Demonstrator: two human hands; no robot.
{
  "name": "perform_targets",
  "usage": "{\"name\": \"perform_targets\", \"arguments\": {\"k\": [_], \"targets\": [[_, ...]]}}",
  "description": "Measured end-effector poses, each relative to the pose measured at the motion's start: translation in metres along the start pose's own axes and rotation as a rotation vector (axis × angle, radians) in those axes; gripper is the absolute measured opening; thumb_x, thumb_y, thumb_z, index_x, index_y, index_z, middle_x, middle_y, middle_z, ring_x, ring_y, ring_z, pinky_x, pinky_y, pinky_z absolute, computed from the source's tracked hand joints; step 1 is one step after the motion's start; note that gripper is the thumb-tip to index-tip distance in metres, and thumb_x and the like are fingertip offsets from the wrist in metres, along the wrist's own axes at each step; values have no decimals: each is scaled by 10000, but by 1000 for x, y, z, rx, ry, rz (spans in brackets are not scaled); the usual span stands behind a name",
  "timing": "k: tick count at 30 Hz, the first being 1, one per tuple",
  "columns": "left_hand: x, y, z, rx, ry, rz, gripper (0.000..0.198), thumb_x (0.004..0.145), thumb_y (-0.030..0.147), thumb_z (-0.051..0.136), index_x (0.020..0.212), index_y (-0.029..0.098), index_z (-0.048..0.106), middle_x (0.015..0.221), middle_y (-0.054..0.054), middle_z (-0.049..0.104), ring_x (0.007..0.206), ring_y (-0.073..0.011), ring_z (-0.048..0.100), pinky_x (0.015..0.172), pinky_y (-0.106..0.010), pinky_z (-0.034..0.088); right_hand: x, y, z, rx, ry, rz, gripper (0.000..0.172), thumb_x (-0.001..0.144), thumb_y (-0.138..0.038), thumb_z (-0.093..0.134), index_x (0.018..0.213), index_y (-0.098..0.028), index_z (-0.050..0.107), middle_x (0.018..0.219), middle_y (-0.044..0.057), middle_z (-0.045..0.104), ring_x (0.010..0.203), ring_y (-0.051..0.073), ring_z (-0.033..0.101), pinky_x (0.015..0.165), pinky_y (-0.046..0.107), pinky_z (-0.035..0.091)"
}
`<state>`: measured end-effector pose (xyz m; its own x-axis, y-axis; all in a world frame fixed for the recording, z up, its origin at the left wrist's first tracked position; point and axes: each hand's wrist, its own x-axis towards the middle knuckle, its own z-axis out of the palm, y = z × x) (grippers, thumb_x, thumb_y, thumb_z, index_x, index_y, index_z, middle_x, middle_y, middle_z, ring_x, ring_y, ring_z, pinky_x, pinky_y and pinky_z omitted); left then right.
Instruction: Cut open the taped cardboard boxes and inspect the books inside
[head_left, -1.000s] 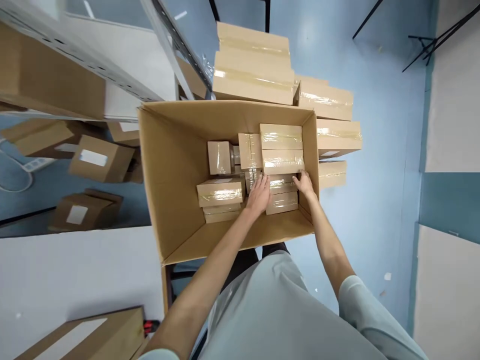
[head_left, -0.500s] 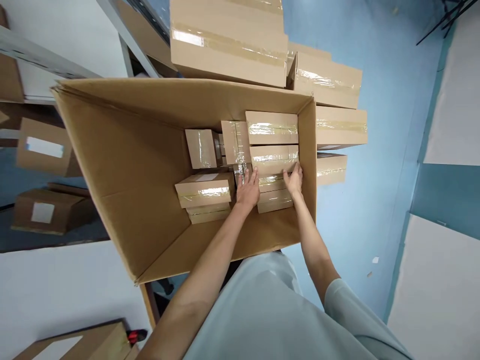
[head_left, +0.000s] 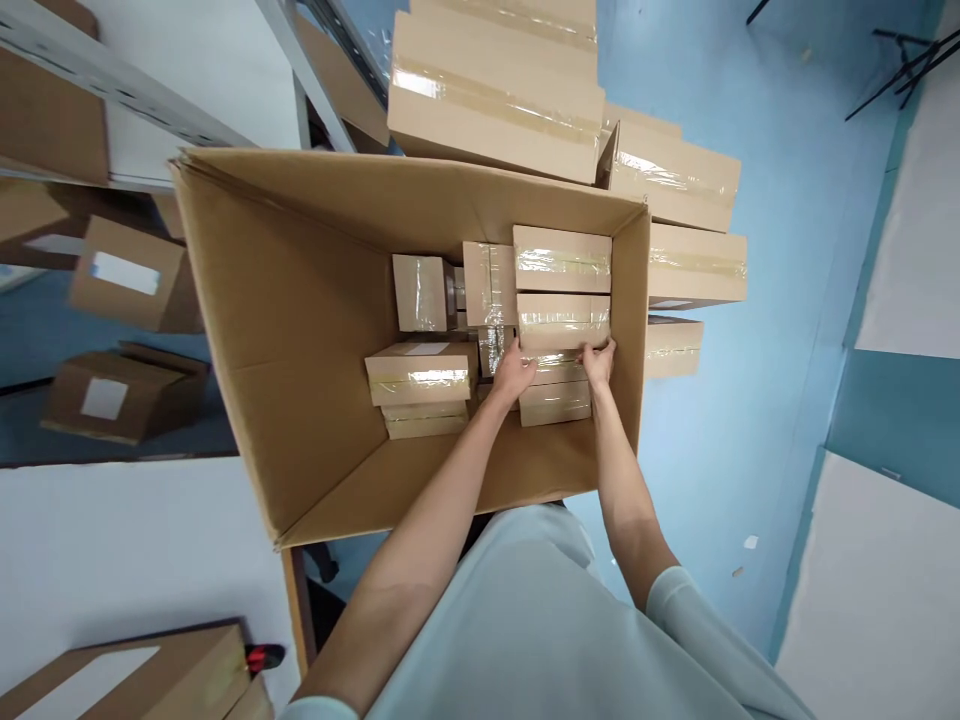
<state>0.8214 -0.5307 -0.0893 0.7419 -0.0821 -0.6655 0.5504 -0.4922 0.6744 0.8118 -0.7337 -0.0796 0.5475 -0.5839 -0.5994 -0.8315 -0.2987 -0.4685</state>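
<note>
A large open cardboard carton [head_left: 300, 500] stands in front of me with several small taped cardboard boxes inside. Both my hands reach into its right half. My left hand [head_left: 513, 376] has its fingers curled at the near left corner of a small cardboard box [head_left: 564, 322]. At that box's near right corner, my right hand [head_left: 598, 366] pinches the edge. Below and nearer to me lies another small box [head_left: 555, 403]. Farther away, a taped box [head_left: 562, 258] sits against the carton's far wall. An upright narrow box [head_left: 489, 284] stands just left of it.
Stacked boxes [head_left: 426, 376] and another small box [head_left: 420, 293] fill the carton's left part. Beyond the far wall are large taped cartons [head_left: 495, 100], with more boxes [head_left: 697, 262] to the right. Metal shelving [head_left: 142, 95] holding cartons stands left.
My left hand has gone from spread fingers to curled ones at the box's corner. My right hand has closed on the near right corner. The whole view has shifted slightly.
</note>
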Motion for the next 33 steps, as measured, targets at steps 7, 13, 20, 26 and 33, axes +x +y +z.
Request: {"name": "perform_targets", "arguments": {"k": [7,13,20,26,33], "targets": [[-10,6,-1,-100,-78,-180,933,965,243,817,1795,111,411,1459,-211,796,1396,-359,753,1257,-463,524,-6,-7,-13,-200,-29,-4,774,1066,-302,535,1746,-17,300,1234,233,849,1217,377,815,1130,536,616],[-16,-7,5,-162,-85,-129,891,1000,255,771,1809,168,407,1671,-193,657,1363,-335,764,1250,-462,534,5,-43,-10,-539,-70,-644,561,1102,-308,548,1619,-92,554,1758,268,480,1625,419,473,1360,605,418],[-19,-12,7,-180,-108,-195,915,1025,238,755,1837,155,342,1274,-160,855,1220,-334,808,1198,-484,569,61,-79,7,-762,-235,-737,620,1027,-269,698,1596,-81,535,1715,288,490,1579,475,427,1313,780,395],[-32,-12,8,-272,-98,-231,885,989,247,819,1788,157,448,1357,-167,836,1294,-333,785,1223,-456,543,50,-66,7,-805,-302,-749,915,965,-451,832,1678,-16,458,1765,357,435,1709,511,324,1413,746,228],[-45,-26,12,-287,-124,-269,801,990,184,757,1752,165,511,1497,-179,785,1380,-318,759,1242,-428,524,13,-22,-5,-773,-288,-898,931,956,-197,720,1815,-122,366,1918,261,229,1825,437,53,1435,745,117]]}}
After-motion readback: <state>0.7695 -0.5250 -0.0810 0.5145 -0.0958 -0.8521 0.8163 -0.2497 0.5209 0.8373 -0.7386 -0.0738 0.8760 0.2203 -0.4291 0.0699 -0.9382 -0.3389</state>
